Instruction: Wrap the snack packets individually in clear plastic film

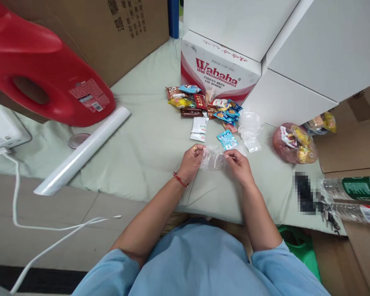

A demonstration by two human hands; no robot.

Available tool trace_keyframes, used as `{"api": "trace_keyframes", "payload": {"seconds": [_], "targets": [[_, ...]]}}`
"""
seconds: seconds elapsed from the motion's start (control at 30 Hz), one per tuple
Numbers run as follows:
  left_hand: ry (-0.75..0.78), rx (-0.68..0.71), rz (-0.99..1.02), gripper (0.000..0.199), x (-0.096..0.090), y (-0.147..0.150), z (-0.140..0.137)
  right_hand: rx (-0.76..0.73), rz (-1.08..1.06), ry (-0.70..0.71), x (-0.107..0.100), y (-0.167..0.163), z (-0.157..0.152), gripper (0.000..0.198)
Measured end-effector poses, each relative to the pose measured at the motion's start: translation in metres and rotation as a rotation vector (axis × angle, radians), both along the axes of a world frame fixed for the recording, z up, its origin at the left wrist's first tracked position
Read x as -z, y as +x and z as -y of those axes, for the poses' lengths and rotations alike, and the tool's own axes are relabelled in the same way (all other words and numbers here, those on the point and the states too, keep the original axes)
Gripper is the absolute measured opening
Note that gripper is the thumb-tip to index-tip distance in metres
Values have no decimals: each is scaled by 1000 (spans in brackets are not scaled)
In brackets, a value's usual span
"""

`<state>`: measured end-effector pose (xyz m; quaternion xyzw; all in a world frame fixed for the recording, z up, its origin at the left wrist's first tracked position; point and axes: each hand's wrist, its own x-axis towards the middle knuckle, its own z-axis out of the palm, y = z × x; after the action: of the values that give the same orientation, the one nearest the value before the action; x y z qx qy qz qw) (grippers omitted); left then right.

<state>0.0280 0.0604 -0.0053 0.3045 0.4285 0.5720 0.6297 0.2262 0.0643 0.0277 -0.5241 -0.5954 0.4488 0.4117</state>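
Observation:
Between my two hands a small clear plastic bag (pixel 213 159) is stretched just above the green cloth. My left hand (pixel 191 161) pinches its left edge, and my right hand (pixel 239 165) pinches the right edge. Just beyond the bag lies a light-blue packet (pixel 227 140). Two white sachets (pixel 199 128) lie to its left. More clear plastic bags (pixel 250 128) are piled to the right of the packet. Farther back, several small wrapped snacks (pixel 200 101) sit in a heap against the white and red carton.
The Wahaha carton (pixel 218 68) stands at the back by white cabinets (pixel 299 90). At left are a red jug (pixel 89 98), a white roll (pixel 83 152) and a white cable (pixel 17 197). A bowl with snacks (pixel 279 144), plastic bottles (pixel 333 189) and keys (pixel 329 218) lie at right.

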Motion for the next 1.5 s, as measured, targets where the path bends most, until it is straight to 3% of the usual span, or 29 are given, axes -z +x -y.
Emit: {"api": "trace_keyframes", "payload": {"seconds": [0.17,0.3,0.37,0.47,0.57,0.63,0.7,0.77,0.83,1.0,1.17,1.27,1.33,1.4,1.5], "targets": [[18,251,59,51,-7,-2,5,-32,-288,-256,-42,21,-20,39],[27,430,115,52,-12,0,9,-50,-212,-297,-58,28,-36,41],[20,402,106,49,-11,1,10,67,-69,-132,-57,27,-37,38],[-12,291,104,45,-7,3,8,232,158,240,-53,18,-22,26],[-33,230,133,44,-5,4,5,-3,316,416,-43,2,5,21],[-24,210,149,45,-5,4,5,-177,441,489,-32,-11,18,31],[-24,183,161,47,-5,4,4,-220,552,541,-21,-19,22,30],[-44,165,172,50,-6,5,3,-205,583,564,-15,-20,19,12],[-68,169,176,54,-6,4,2,-203,543,560,-18,-12,10,9],[-82,190,166,53,-3,4,0,-188,384,408,-49,13,-7,14],[-64,198,192,50,-3,5,2,-337,628,602,-44,0,-1,27],[-66,208,214,54,-6,5,2,-379,724,635,-38,-11,-2,13],[-66,213,214,55,-8,4,2,-386,674,630,-46,-10,-7,9],[-53,234,208,56,-10,3,3,-431,554,554,-62,-2,-15,10],[-18,318,191,56,-11,1,5,-472,358,328,-89,14,-27,15]]}}
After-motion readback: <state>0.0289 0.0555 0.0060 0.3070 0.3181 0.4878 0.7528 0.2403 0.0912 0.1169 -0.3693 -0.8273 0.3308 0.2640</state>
